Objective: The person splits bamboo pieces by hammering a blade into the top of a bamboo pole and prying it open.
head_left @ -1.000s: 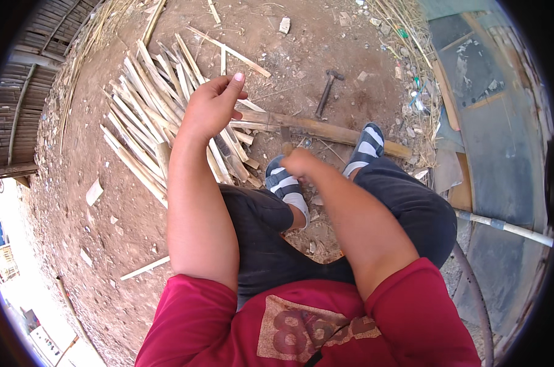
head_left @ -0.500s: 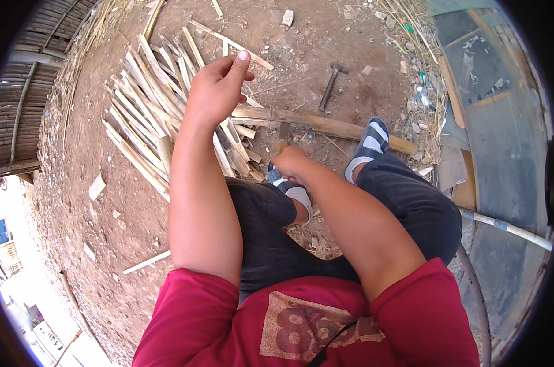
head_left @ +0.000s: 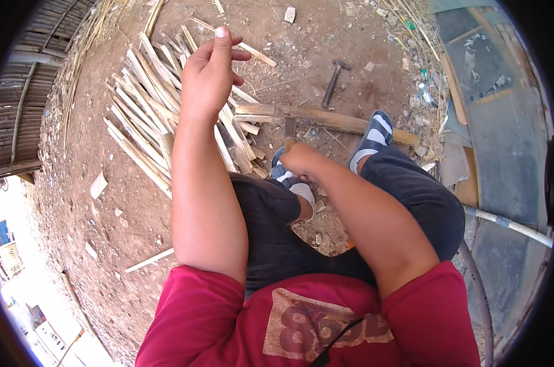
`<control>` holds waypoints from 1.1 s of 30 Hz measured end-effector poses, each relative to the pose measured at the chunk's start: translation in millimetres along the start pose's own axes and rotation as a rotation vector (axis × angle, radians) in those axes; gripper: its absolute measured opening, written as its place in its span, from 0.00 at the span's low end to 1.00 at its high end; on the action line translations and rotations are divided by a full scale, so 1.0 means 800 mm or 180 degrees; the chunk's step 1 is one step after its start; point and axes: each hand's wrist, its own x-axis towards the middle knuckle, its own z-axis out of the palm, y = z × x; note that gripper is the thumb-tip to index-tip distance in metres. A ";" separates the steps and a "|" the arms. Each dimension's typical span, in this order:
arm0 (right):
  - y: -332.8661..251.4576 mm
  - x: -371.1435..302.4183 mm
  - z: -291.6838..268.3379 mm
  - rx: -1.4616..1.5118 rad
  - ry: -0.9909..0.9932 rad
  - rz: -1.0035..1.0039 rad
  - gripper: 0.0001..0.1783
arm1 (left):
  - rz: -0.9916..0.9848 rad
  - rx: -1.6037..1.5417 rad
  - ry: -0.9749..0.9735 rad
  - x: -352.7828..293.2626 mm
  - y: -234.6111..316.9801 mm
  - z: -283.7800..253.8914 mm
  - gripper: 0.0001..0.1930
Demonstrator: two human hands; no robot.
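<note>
My right hand [head_left: 299,161] is closed around the wooden handle of a broad-bladed knife [head_left: 290,128]. Its dark flat blade points away from me, with the tip at the near side of a long wooden pole [head_left: 344,122] lying across the ground. My left hand [head_left: 208,76] is raised above a pile of split bamboo strips [head_left: 139,116], thumb up and fingers apart, holding nothing I can see. Beyond the pole a hammer [head_left: 334,82] lies on the dirt.
My sandalled feet stand close to the pole, the right foot [head_left: 375,137] against it and the left foot [head_left: 283,174] near the knife. Dark sheets [head_left: 503,153] lie along the right side, with a white pipe [head_left: 516,227]. A slatted bamboo wall [head_left: 14,110] rises at the left.
My left hand has moved farther away and slightly left, its fingers more spread. The right hand and knife have shifted only slightly right in the picture.
</note>
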 end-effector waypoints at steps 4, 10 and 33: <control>0.009 -0.020 -0.066 -0.0049 -0.0620 0.0449 0.16 | -0.0087 -0.0147 -0.0019 0.002 -0.002 -0.005 0.31; -0.026 -0.063 -0.059 -0.0251 -0.0452 0.0311 0.17 | -0.0028 -0.0141 0.0114 -0.006 0.001 -0.008 0.31; 0.038 -0.060 -0.120 -0.0367 -0.0952 0.0240 0.20 | 0.0119 -0.0116 -0.0150 -0.003 -0.007 0.012 0.33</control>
